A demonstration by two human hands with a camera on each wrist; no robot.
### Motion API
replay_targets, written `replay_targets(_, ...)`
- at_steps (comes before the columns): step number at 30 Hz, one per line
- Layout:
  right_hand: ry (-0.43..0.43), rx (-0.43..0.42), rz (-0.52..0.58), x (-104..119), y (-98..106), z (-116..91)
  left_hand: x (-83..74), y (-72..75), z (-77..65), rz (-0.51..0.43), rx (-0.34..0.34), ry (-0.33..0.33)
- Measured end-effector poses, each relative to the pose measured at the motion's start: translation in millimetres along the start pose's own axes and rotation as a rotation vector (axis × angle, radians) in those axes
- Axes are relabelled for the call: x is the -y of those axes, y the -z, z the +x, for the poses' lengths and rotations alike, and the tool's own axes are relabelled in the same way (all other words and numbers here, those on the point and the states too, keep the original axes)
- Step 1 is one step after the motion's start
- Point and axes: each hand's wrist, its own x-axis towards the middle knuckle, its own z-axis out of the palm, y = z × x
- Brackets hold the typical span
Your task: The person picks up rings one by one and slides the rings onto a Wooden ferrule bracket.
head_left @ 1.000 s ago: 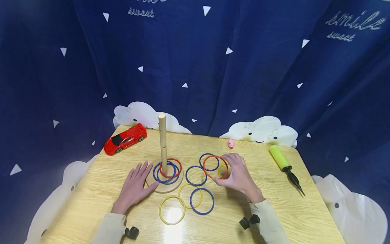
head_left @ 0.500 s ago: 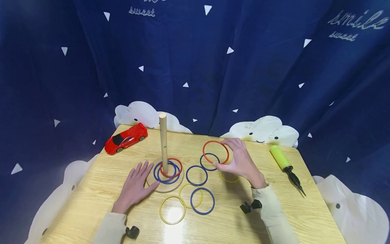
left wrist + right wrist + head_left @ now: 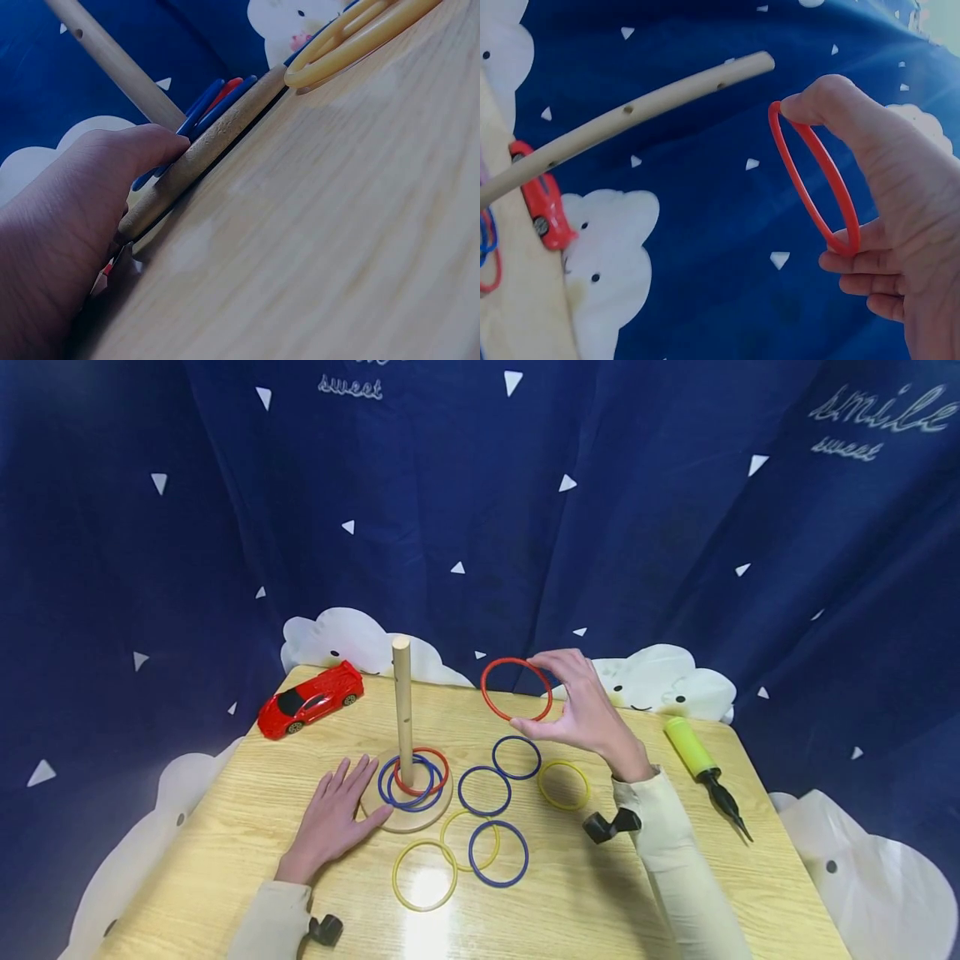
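Observation:
My right hand (image 3: 588,710) holds a red ring (image 3: 482,687) in the air between thumb and fingers, over the back of the table. The right wrist view shows that red ring (image 3: 836,176) apart from the wooden post (image 3: 660,103). On the left, the post (image 3: 402,710) stands upright on a round wooden base (image 3: 420,823). Two blue rings (image 3: 381,785) and another red ring (image 3: 447,768) lie around its foot. My left hand (image 3: 330,822) rests beside the base with fingers spread; in the left wrist view its thumb (image 3: 161,142) touches the base's edge (image 3: 202,154).
Loose blue rings (image 3: 498,887) and yellow rings (image 3: 424,910) lie right of and in front of the base. A red toy car (image 3: 311,700) sits at the back left. A green and black hand pump (image 3: 690,747) lies at the right. A dark blue curtain (image 3: 480,510) hangs behind.
My right hand has lifted the red ring up and away from the table, then slightly left, uncovering a yellow ring beneath. My left hand has stayed in place.

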Motion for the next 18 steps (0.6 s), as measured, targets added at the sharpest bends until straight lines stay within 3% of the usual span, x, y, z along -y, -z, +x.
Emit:
replay_targets(8,0.097,-0.025,0.037,18.6,0.0,39.9,-1.5,2.0,0.2,-0.008,0.003,0.003)
replay_targets(18,0.156,-0.034,0.076,36.4,-11.4,74.1,-1.8,2.3,0.4,0.003,-0.008,-0.009)
